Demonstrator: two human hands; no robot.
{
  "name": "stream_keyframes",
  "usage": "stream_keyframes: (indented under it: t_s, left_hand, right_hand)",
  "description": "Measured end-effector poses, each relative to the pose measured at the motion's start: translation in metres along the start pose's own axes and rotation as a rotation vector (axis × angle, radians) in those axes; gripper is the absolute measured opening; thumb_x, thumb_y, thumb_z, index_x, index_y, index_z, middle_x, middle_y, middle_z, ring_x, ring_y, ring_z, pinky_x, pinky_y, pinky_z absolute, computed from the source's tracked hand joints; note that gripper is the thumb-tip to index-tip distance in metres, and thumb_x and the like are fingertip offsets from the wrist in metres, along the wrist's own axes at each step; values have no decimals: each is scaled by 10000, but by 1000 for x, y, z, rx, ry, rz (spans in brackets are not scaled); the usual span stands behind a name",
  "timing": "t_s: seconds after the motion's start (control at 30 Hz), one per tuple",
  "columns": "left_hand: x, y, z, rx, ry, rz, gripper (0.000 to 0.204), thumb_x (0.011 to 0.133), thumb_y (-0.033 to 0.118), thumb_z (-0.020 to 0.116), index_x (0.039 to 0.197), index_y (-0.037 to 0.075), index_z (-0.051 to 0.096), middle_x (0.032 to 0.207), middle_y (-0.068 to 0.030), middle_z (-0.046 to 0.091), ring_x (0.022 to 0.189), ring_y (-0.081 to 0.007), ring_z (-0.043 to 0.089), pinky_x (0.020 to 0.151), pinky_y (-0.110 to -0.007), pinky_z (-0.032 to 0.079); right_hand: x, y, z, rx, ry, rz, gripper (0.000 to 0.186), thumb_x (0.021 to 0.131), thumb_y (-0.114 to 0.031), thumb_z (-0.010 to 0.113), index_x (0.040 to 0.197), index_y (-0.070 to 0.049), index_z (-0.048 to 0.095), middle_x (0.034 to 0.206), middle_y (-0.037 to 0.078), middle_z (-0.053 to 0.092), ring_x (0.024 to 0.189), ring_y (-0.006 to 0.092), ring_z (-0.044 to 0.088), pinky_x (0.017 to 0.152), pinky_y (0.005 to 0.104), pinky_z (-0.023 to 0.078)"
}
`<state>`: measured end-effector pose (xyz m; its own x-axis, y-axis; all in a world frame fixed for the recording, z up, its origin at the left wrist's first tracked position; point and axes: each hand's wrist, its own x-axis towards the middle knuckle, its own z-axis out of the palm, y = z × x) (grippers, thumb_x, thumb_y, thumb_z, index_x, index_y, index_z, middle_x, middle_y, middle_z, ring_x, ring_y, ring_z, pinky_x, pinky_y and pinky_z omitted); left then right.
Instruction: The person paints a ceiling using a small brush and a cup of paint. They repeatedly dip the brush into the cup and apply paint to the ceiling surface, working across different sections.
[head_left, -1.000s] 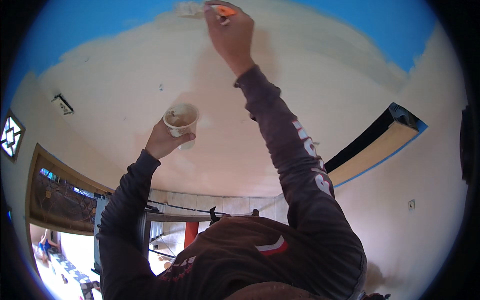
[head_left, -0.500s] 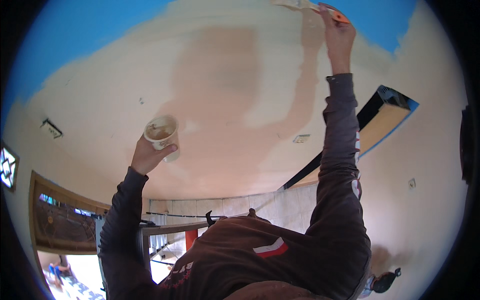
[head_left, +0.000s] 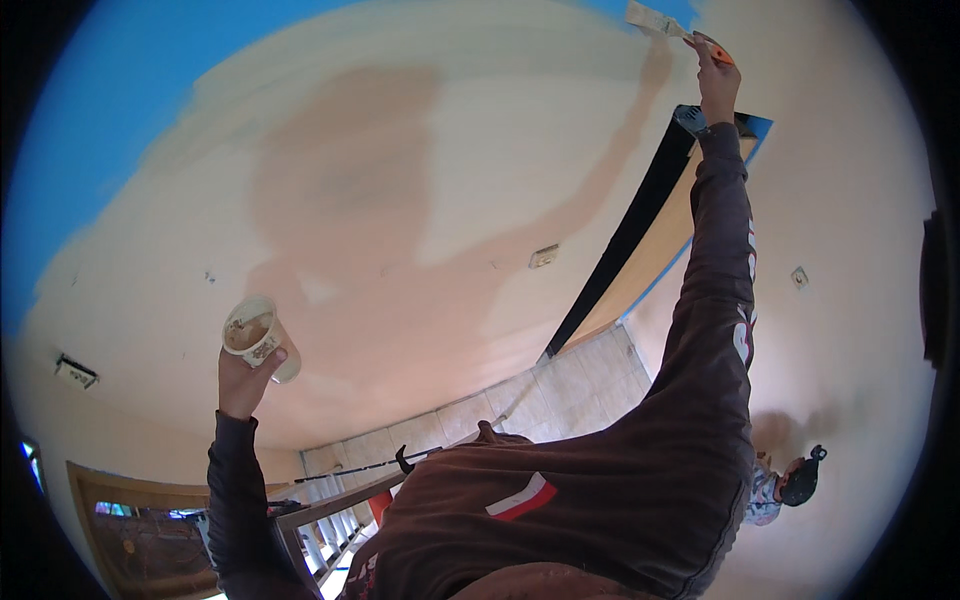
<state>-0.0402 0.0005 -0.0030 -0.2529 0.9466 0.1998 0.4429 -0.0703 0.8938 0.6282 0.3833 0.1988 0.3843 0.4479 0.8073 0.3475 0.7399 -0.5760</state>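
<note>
My left hand (head_left: 246, 384) is wrapped round a white plastic cup (head_left: 277, 352), held tilted out in front of the wall, with beige paint inside. Up at the top right, my right hand (head_left: 716, 84) grips the orange handle of a paintbrush (head_left: 655, 19). Its pale, paint-covered bristles point left, at or close to the wall where beige meets blue; whether they touch it I cannot tell. Fresh beige paint covers most of the wall (head_left: 500, 130), while bright blue (head_left: 120, 130) shows along the upper left and in a small patch by the brush.
A long black-edged panel (head_left: 640, 235) leans at the right. Outlet boxes (head_left: 544, 257) are set in the wall. Below me stand a ladder (head_left: 325, 535) and a tiled floor (head_left: 580, 370). Another person (head_left: 785, 490) is at the lower right. A wooden door frame (head_left: 130, 480) stands lower left.
My right hand has moved the brush rightward and slightly down along the blue edge. The whole view has turned, and the cup now appears lower and farther left.
</note>
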Motion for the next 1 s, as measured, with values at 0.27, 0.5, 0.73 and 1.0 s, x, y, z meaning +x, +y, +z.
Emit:
stream_keyframes:
  t_s: [0.27, 0.5, 0.73, 1.0]
  left_hand:
    - [1, -7, -1, 0, -7, -4, 504, 789, 66, 798, 1219, -33, 554, 1136, -100, 655, 1048, -179, 629, 915, -329, 508]
    - [-2, 0, -2, 6, -1, 1, 516, 796, 57, 784, 1238, -26, 533, 1137, -93, 641, 1049, -171, 620, 913, -326, 505]
    - [0, -5, -2, -14, -27, 26, 528, 801, 68, 785, 1250, -25, 524, 1138, -94, 637, 1055, -173, 616, 921, -331, 503]
    - [-2, -2, 0, -25, 1, 49, 518, 789, 83, 805, 1223, -31, 544, 1107, -101, 658, 1018, -176, 638, 902, -332, 513]
  right_hand:
    - [19, 37, -34, -102, 328, -240, 271, 885, -247, 687, 1040, -32, 744, 892, 84, 741, 799, 168, 686, 713, 297, 521]
    - [22, 57, 6, -483, 480, -234, 231, 838, -279, 687, 991, -128, 771, 884, 138, 733, 850, 297, 709, 753, 383, 537]
    - [-48, -8, 71, -597, 357, -345, 213, 860, -254, 690, 1009, -121, 762, 737, 173, 672, 679, 292, 656, 625, 382, 488]
    - [-84, -62, 72, 158, 92, -391, 258, 940, -227, 672, 1051, -1, 730, 790, -64, 612, 606, 39, 422, 531, 215, 353]
